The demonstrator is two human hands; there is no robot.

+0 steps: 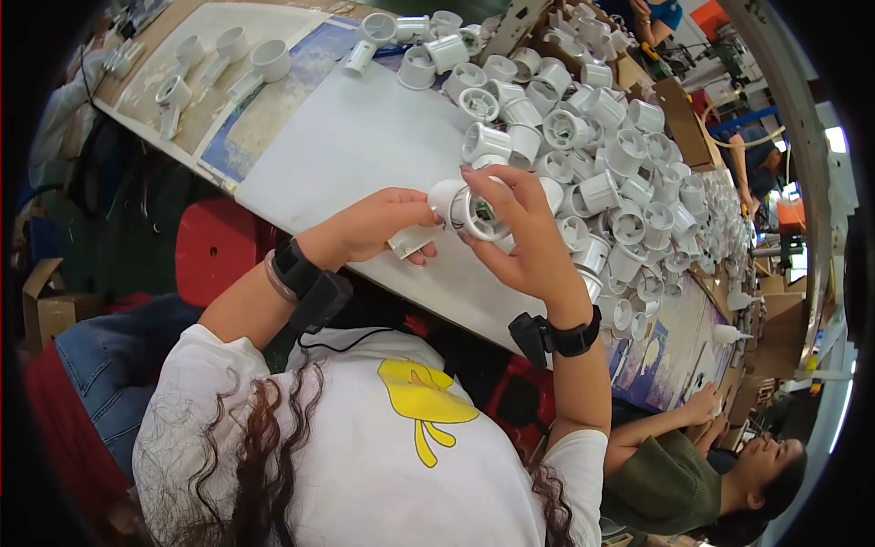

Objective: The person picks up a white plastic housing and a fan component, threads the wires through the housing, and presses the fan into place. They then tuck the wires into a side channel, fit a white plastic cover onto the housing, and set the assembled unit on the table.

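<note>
Over the near edge of the worktable, both hands hold a white plastic housing (445, 195) with a round, cup-like head and a short handle. My left hand (381, 224) is closed on its handle side, thumb on top. The fingers of my right hand (529, 239) curve around the rim of the round head. Green and metallic bits show inside the head's opening, too small to name. Just beyond my right hand lies a large pile of similar white housings (602, 173), heaped together and facing many ways.
Several white housings with handles (271, 60) lie apart at the far left. A white sheet (319, 150) covers the table's middle. A red stool (214, 253) stands at the left. Cardboard boxes (775, 333) and a co-worker in a green top (670, 483) are at the right.
</note>
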